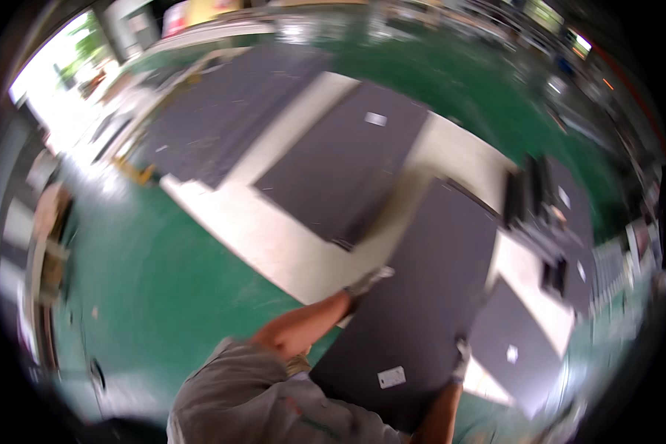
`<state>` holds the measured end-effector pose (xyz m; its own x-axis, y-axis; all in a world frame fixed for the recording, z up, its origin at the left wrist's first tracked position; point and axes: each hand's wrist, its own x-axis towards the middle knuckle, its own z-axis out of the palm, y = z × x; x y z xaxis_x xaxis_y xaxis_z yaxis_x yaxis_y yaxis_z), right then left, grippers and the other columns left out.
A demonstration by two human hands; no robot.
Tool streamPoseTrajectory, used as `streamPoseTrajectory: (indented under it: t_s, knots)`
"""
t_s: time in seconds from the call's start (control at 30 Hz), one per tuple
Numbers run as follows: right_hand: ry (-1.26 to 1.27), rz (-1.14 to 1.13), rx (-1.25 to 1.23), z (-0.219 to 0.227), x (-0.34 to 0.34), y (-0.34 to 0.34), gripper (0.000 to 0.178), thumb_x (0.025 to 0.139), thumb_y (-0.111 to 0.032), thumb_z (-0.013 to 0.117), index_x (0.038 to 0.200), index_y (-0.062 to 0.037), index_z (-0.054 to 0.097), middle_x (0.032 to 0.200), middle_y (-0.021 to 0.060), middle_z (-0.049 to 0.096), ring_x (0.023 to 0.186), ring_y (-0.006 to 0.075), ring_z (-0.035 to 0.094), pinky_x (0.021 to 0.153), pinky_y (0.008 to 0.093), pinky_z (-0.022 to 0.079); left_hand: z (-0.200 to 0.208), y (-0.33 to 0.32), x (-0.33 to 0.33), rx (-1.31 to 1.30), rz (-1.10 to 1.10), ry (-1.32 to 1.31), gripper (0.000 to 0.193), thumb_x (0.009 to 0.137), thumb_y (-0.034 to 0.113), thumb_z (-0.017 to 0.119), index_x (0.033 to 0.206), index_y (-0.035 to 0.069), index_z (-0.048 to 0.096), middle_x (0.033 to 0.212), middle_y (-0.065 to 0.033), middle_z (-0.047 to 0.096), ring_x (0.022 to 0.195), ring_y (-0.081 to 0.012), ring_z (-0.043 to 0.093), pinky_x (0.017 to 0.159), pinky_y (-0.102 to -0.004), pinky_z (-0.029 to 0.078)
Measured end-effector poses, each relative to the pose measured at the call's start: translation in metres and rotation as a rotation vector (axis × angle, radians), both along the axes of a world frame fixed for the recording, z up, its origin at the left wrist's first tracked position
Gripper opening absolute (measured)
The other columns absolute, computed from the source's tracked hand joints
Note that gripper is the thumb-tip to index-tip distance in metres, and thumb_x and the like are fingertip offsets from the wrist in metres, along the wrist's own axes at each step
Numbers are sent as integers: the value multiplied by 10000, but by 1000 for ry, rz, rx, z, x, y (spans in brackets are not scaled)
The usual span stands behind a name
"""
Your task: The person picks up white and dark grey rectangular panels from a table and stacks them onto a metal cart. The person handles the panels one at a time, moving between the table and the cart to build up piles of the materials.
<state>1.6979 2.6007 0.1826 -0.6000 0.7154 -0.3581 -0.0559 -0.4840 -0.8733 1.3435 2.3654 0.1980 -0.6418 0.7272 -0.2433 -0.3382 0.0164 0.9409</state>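
Note:
A long dark grey panel [429,274] lies in front of my body, its near end close to my waist. A white label [391,377] with small dark marks is on its near end. My left hand [368,283], in a light glove, is closed on the panel's left edge. My right hand [462,359], gloved too, holds its right edge nearer to me. Motion blurs the fingers somewhat, and the panel hides parts of them. The panel's far end is above a pale board surface [274,244]; whether it touches there I cannot tell.
Another dark panel [348,155] with a white label lies beyond, left of mine. Farther left is a wide stack of dark panels [229,111]. On the right are a smaller labelled panel [514,344] and several dark channel-shaped pieces [533,207]. Green floor [148,288] surrounds the pale surface.

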Motion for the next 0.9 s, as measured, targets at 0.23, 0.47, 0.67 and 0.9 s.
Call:
streamPoseTrajectory:
  t_s: [0.23, 0.47, 0.67, 0.9]
  knots:
    - [-201, -28, 22, 37, -81, 44, 592, 906, -346, 705, 1287, 97, 611, 1209, 184, 650, 1134, 318, 604, 1070, 447, 432, 75, 0, -15, -229, 270, -24, 498, 944, 456, 657, 1138, -1, 698, 1067, -129, 718, 1035, -244, 656, 921, -405, 507]
    - [79, -52, 527, 65, -232, 3, 289, 957, -25, 610, 1240, 11, 651, 1175, 116, 667, 962, 203, 654, 844, 342, 558, 113, -142, -123, -356, 831, 575, 330, 883, 262, 672, 1115, 29, 691, 1083, -206, 667, 1053, -335, 661, 928, -452, 534]
    - [-318, 524, 671, 61, -380, -176, 359, 962, -218, 676, 1243, 2, 634, 1071, 76, 675, 884, 176, 642, 723, 339, 529, 80, -225, -289, -828, 503, 745, 726, 791, 391, 727, 1364, -6, 524, 1341, -237, 557, 1205, -422, 548, 1037, -506, 479]
    - [-425, 224, 271, 61, -442, -205, 413, 956, -290, 716, 1248, -20, 606, 1126, 63, 664, 910, 174, 644, 647, 332, 537, 84, -222, -301, -596, 318, 622, 809, 802, 332, 762, 1464, -22, 460, 1451, -260, 479, 1320, -421, 494, 1114, -457, 451]
